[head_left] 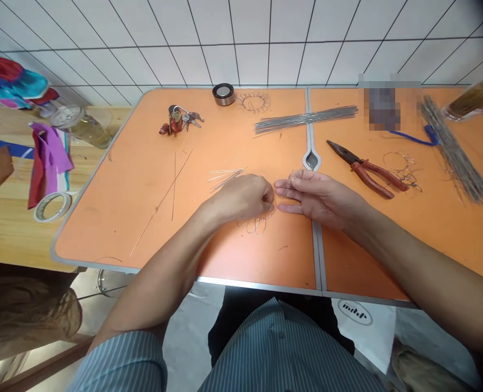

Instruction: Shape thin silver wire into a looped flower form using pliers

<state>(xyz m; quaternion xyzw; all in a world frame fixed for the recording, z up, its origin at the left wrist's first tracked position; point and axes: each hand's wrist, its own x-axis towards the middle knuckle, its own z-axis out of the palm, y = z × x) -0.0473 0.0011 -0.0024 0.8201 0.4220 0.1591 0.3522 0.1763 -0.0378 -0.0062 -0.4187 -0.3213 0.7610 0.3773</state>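
My left hand (245, 197) rests on the orange table (143, 179), its fingers curled in a fist around a thin looped wire piece (257, 223) whose loops stick out below the hand. My right hand (312, 195) lies just right of it, fingers stretched toward the left hand and pinching the same wire at the fingertips. A small fan of short cut wires (225, 177) lies just behind my left hand.
Red-handled pliers (366, 169) lie right of my hands. A bundle of straight wires (306, 118), a finished wire ring (252, 101), a metal roll (224, 93) and keys (178, 120) sit at the back. Another wire bundle (456, 152) lies far right. Tape (53, 206) lies on the left bench.
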